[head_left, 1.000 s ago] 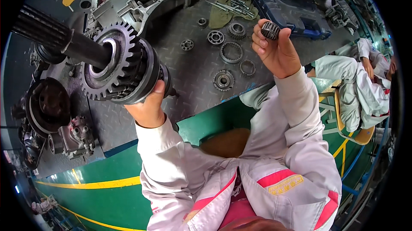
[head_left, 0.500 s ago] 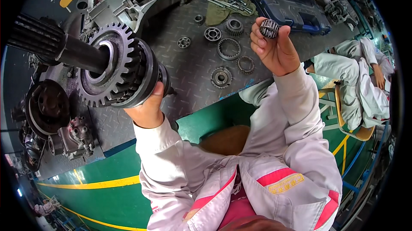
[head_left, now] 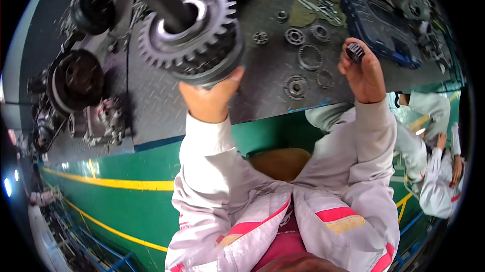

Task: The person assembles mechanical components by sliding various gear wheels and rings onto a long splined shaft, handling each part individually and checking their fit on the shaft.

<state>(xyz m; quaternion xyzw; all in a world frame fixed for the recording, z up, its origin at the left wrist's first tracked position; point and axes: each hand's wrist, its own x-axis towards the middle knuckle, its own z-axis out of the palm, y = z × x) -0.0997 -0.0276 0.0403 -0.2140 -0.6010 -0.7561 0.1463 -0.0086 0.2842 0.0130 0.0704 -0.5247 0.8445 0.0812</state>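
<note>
My left hand [head_left: 212,97] grips a gear shaft assembly [head_left: 204,39] from below, its fingers wrapped round the lower rings. A large toothed gear faces up, and the dark shaft rises through it toward the upper left, blurred. To the right, my right hand [head_left: 366,77] holds a small needle roller bearing [head_left: 355,53] between thumb and fingers, raised in front of the workbench [head_left: 262,85]. Loose parts lie on the bench between my hands: ball bearings [head_left: 295,36], a toothed ring [head_left: 309,57], a gear [head_left: 296,87], a thinner ring [head_left: 325,79] and several others.
A blue tool case [head_left: 384,29] lies at the far right, beside a cloth [head_left: 298,16] with metal tools [head_left: 321,9] on it. Dark round housings [head_left: 78,80] and a metal unit [head_left: 103,123] crowd the left. Another person [head_left: 437,181] sits at the right.
The view has turned, shifting the bench parts rightward and upward. The shaft in my left hand now tilts more steeply. Both hands keep hold of their parts.
</note>
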